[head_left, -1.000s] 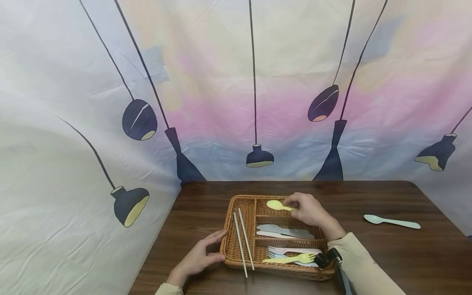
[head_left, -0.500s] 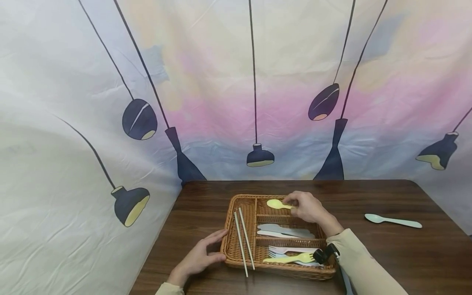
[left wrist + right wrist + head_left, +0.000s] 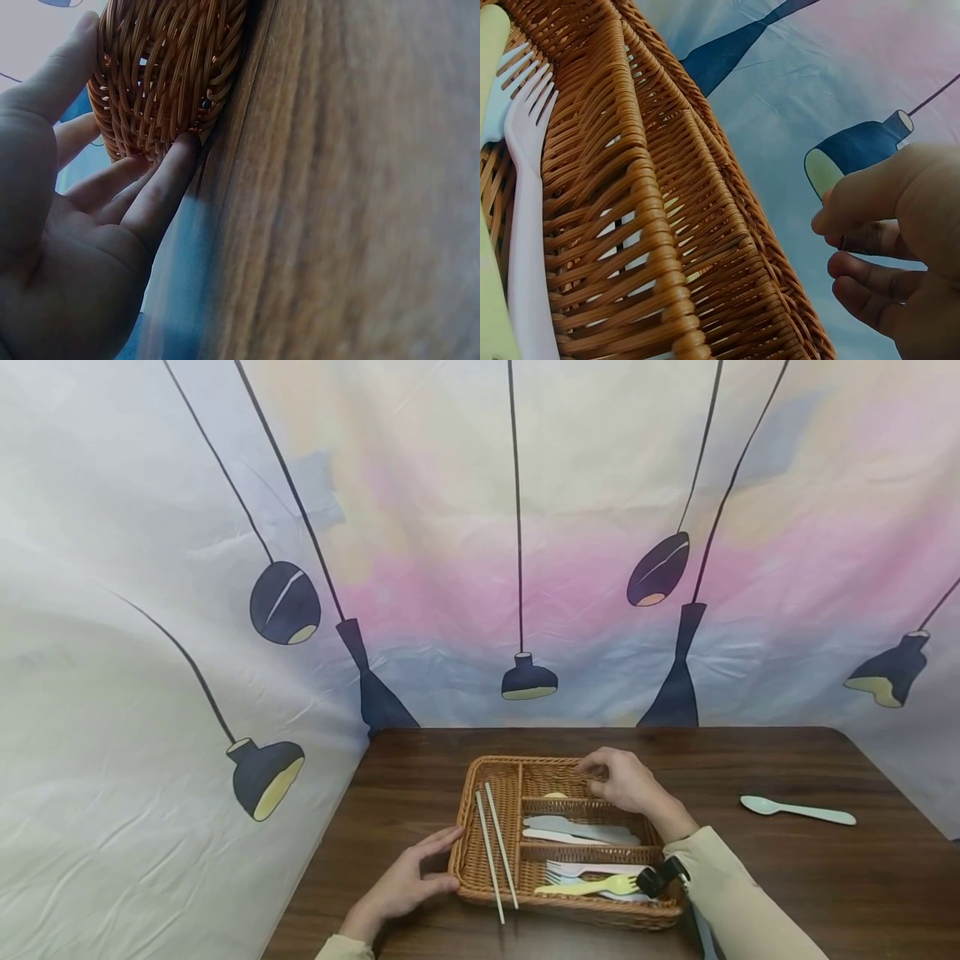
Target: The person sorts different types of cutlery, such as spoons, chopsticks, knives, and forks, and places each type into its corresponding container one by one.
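A brown wicker cutlery basket (image 3: pixel 487 762) with several compartments lies on the table. My left hand (image 3: pixel 408 881) rests its fairly straight fingertips against the left wall; the left wrist view shows them touching the weave (image 3: pixel 172 67). Over the back right compartment hovers my right hand (image 3: pixel 626 781), fingers loosely bent with nothing between them. Below it, a yellow spoon (image 3: pixel 555 795) lies in that compartment, mostly hidden by the divider. Knives (image 3: pixel 577 828) fill the middle compartment. A yellow fork (image 3: pixel 600 887), a pink fork (image 3: pixel 529 187) and a pale blue one lie in the front compartment.
Two pale chopsticks (image 3: pixel 495 852) lean across the left compartment, their ends over the front rim. A pale green spoon (image 3: pixel 798 811) lies on the table to the right. A bluish handle (image 3: pixel 705 935) shows beside the basket, partly behind the right sleeve. A printed cloth (image 3: pixel 450 568) hangs behind.
The right hand has let go of the yellow spoon, which has dropped from its fingers into the back compartment. The left hand and the basket have stayed in place.
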Demonstrator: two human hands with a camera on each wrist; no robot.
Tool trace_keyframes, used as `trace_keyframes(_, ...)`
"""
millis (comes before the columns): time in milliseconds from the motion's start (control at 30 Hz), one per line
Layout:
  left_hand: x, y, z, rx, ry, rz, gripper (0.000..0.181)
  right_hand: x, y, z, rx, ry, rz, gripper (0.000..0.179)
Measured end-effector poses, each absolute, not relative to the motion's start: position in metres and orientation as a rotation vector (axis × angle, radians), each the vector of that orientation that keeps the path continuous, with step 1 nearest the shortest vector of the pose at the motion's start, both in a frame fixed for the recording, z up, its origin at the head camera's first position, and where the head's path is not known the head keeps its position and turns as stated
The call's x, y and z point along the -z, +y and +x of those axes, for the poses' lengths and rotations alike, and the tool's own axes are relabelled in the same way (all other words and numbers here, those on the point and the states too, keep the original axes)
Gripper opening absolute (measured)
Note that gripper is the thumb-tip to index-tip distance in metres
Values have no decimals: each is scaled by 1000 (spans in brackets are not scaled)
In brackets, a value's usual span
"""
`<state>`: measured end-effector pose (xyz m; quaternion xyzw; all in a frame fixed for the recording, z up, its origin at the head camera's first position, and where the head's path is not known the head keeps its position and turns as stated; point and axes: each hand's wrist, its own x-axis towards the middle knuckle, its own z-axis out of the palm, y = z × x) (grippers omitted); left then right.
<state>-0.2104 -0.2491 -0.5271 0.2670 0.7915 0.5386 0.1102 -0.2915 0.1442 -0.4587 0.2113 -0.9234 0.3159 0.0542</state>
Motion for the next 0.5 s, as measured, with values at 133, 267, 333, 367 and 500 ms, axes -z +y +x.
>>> trace_keyframes(133, 528, -249, -210, -1598, 2306, 784, 75, 459, 145, -292, -968, -2784, 647, 22)
trace_keyframes(267, 528, -249, -210, -1598, 2305, 781, 74, 461, 147, -292, -972, -2782, 634, 22)
trace_keyframes(333, 528, -249, -210, -1599, 2305, 780, 73, 461, 147, -291, -978, -2780, 630, 22)
trace_keyframes(367, 528, -249, -210, -1601, 2303, 782, 73, 461, 148, -291, -977, -2777, 635, 22)
trace_keyframes(500, 528, -249, -210, -1606, 2297, 782, 72, 459, 149, -291, -975, -2761, 643, 22)
